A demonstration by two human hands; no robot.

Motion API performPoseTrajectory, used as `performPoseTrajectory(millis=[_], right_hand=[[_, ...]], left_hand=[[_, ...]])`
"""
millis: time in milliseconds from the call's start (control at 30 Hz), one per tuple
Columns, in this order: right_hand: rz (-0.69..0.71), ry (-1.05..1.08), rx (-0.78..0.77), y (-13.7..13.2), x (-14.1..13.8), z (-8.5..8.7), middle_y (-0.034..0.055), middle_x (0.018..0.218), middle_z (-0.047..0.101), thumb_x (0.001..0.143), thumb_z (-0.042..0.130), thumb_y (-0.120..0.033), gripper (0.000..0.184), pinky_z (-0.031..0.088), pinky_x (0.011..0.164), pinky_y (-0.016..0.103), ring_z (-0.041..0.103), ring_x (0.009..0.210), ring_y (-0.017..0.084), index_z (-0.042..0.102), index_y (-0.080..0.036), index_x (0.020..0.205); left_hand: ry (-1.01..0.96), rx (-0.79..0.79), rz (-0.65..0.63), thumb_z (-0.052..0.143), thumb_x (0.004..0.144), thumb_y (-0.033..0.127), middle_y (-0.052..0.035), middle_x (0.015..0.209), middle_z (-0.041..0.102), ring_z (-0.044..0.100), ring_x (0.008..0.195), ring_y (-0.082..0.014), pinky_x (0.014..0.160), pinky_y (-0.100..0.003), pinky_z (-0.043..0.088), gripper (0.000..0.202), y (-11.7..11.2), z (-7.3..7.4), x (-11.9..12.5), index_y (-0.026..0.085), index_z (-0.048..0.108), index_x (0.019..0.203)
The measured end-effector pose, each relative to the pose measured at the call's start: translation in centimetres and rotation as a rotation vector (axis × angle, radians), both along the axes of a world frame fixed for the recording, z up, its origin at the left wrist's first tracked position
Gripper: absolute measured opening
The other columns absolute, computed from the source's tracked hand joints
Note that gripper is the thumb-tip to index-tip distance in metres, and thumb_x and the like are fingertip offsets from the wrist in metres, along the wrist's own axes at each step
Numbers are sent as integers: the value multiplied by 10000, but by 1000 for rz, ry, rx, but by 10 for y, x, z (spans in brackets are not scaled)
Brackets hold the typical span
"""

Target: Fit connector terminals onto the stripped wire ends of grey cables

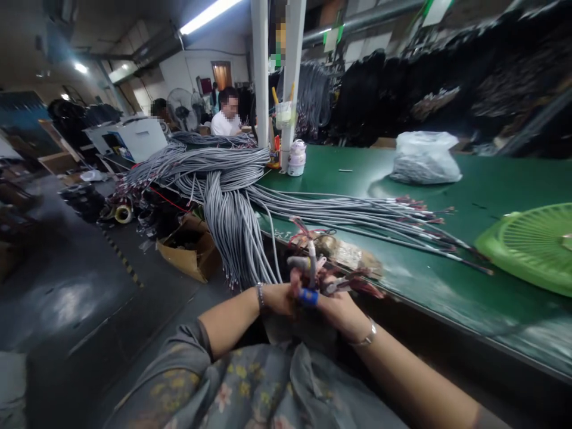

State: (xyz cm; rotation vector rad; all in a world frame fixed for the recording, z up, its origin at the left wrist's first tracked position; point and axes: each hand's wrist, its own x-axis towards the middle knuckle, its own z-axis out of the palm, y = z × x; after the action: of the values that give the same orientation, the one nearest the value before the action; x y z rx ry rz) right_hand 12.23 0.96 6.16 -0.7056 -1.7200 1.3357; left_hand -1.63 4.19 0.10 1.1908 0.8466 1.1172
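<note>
My left hand (pixel 282 298) is closed round a short grey cable end (pixel 298 263), held just in front of the bench edge. Beside it, my right hand (pixel 338 307) has its fingers curled round a bunch of reddish-brown wire ends (pixel 364 284), blurred by motion. A blue band (pixel 308 297) shows between the two hands; whether it wraps a finger or the cable I cannot tell. Just beyond the hands, a tape-wrapped block (pixel 353 255) lies on the bench edge, with thin red and black wires near it. Most fingertips are hidden.
Long grey cables (pixel 232 220) drape over the green bench (pixel 447 280) and hang off its edge. A green fan (pixel 536 244), a plastic bag (pixel 424 158) and a pink-white can (pixel 297 158) stand there. Below is a cardboard box (pixel 192 247). A person (pixel 226 122) sits behind.
</note>
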Motion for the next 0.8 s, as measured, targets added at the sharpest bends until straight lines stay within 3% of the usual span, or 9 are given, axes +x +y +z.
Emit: performPoseTrajectory(millis=[67,100,167,267,333,433,533,667,800], right_hand=[[-175,37,45,0,2,-15,66,933,669,761,619,-487,406,518,823,376,641,841,210,592,-218,1065],[-241,50,60,-2,3,-23,82,1010,661,772,608,-474,435,510,853,391,641,900,219,560,-223,1124],[-335,4,57,-7,3,-39,107,1096,643,816,557,-426,422,506,870,405,640,954,225,521,-223,1185],[-245,-136,123,-13,-2,-50,100,1030,663,835,531,-367,330,512,854,394,642,943,228,569,-205,1120],[-205,-193,211,-10,-8,-47,87,971,667,838,518,-349,293,518,822,382,641,895,223,586,-202,1083],[-262,-265,330,3,-20,-35,92,941,651,817,533,-330,302,516,768,377,624,852,232,573,-185,1078],[-277,-352,392,14,-31,-26,70,774,617,811,502,-270,126,500,665,354,591,722,220,595,-188,841],[-202,-254,368,11,-35,-25,42,728,593,859,465,-278,164,484,636,310,565,675,185,593,-212,780],[-150,-93,275,2,-27,-33,41,785,631,889,451,-337,210,499,677,301,600,734,183,625,-223,860]], left_hand=[[94,-34,-178,836,490,281,4,509,571,562,516,-163,517,-277,470,266,-9,-2,-9,145,630,590],[126,-49,-166,821,522,356,19,471,542,517,458,-130,484,-252,445,305,-14,-4,-14,147,606,573],[108,-70,32,749,586,523,49,405,473,426,370,-86,417,-220,384,409,-23,-7,-24,155,572,580],[53,-61,284,666,615,644,69,365,410,372,334,-72,395,-215,353,494,-32,-9,-32,167,544,578],[71,-59,307,691,601,624,58,377,427,389,356,-73,417,-218,361,488,-34,-9,-32,165,532,544],[92,-65,272,769,552,532,23,470,528,475,464,-96,493,-229,402,427,-33,-10,-27,149,579,559],[57,-55,260,827,504,417,9,594,606,541,601,-132,608,-255,451,359,-34,-11,-22,150,644,660],[-38,-84,348,842,452,428,11,629,623,571,679,-160,678,-281,468,392,-42,-9,-27,170,652,677],[-205,-105,476,769,547,527,-13,683,647,594,661,-155,669,-290,469,400,-56,5,-45,173,651,693]])
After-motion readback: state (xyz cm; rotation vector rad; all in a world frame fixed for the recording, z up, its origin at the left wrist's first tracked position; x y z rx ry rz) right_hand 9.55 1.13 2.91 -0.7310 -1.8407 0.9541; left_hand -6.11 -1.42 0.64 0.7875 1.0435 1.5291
